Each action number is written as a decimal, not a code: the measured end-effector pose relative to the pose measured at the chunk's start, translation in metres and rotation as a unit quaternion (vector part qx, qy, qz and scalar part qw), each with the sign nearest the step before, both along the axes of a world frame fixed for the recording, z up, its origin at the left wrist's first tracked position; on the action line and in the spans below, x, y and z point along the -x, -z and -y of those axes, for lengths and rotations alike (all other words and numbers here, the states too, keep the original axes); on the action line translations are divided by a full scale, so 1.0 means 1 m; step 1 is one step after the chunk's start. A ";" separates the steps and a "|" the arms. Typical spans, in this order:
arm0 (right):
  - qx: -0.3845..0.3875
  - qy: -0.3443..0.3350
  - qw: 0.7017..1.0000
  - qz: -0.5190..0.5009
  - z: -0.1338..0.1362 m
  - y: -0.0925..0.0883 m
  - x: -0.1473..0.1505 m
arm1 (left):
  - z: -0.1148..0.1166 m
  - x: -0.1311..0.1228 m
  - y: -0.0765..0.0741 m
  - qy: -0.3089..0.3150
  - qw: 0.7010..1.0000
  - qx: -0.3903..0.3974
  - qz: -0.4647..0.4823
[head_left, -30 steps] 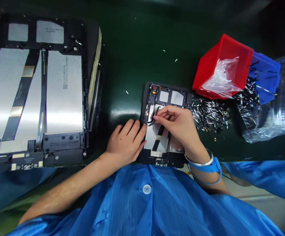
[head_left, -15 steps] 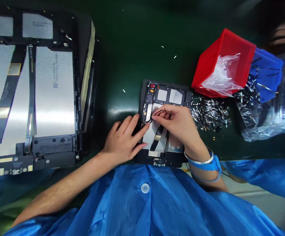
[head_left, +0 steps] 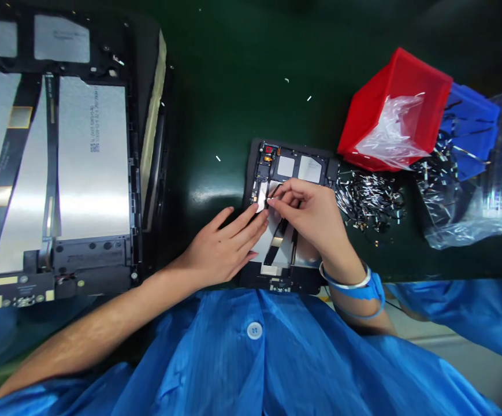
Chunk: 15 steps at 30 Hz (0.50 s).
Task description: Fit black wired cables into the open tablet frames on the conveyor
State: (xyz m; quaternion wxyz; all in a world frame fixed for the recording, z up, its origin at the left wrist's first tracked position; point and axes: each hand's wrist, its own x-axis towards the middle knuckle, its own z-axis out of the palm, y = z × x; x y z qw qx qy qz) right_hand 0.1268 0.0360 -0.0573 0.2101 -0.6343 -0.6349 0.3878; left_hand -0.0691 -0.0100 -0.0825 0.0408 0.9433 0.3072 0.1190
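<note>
Room lies mostly beyond your work, where the dark green table mat (head_left: 242, 104) is bare up to the far edge. On your left, the big opened tablet with silver panels (head_left: 81, 156) closes that side off. The small black opened tablet chassis (head_left: 294, 167) lies straight ahead, its near edge at your blue coat. Just right of it lies a scatter of small metal parts (head_left: 370, 199). Behind those, a tilted red plastic bin (head_left: 400, 92) holds a crumpled clear bag (head_left: 391, 136), and a blue bin (head_left: 471, 124) sits against its right side. Your left hand (head_left: 225, 245) lies flat on the chassis's left edge, fingers straight and close together, tips pressing near the board. Your right hand (head_left: 315, 216) arches over the middle, thumb and forefinger pinched tight on a thin black cable (head_left: 275, 189) just above the chassis, touching your left fingertips.
</note>
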 end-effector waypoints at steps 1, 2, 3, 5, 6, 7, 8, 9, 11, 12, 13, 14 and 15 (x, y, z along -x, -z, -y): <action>-0.001 -0.001 1.000 -0.019 -0.002 0.001 -0.001 | 0.000 0.000 0.000 0.000 1.000 0.005 -0.001; -0.001 0.000 0.999 -0.034 -0.004 0.001 -0.001 | 0.000 0.000 0.000 0.000 1.000 0.009 -0.001; -0.001 0.003 0.999 -0.045 -0.005 0.002 -0.001 | 0.000 0.000 0.000 0.001 1.000 0.013 0.000; 0.000 0.010 0.999 -0.052 -0.008 0.002 -0.002 | 0.000 0.000 0.000 0.003 1.000 0.021 0.006; -0.001 0.013 0.999 -0.049 -0.009 0.001 -0.001 | -0.001 0.000 0.000 0.004 1.000 0.027 0.008; -0.002 0.014 0.999 -0.043 -0.010 0.001 -0.001 | -0.001 0.000 0.000 0.005 0.999 0.032 0.010; -0.004 0.015 0.999 -0.036 -0.010 0.001 -0.001 | -0.001 0.000 0.001 0.004 0.999 0.039 0.013; -0.005 0.014 1.000 -0.027 -0.010 0.001 0.000 | -0.001 0.000 0.001 0.003 0.999 0.046 0.015; -0.008 0.013 1.000 -0.009 -0.009 0.001 0.000 | -0.002 0.000 0.001 0.003 0.998 0.065 0.023; -0.010 0.013 1.000 -0.001 -0.009 0.001 0.001 | -0.002 0.000 0.001 0.003 0.997 0.074 0.029; -0.014 0.013 1.000 0.005 -0.009 0.002 0.001 | -0.002 0.000 0.002 0.004 0.996 0.081 0.034; -0.017 0.013 1.000 0.011 -0.009 0.002 0.002 | -0.002 0.000 0.002 0.004 0.996 0.087 0.036; -0.019 0.011 1.000 0.016 -0.010 0.002 0.002 | -0.002 0.000 0.002 0.004 0.995 0.090 0.035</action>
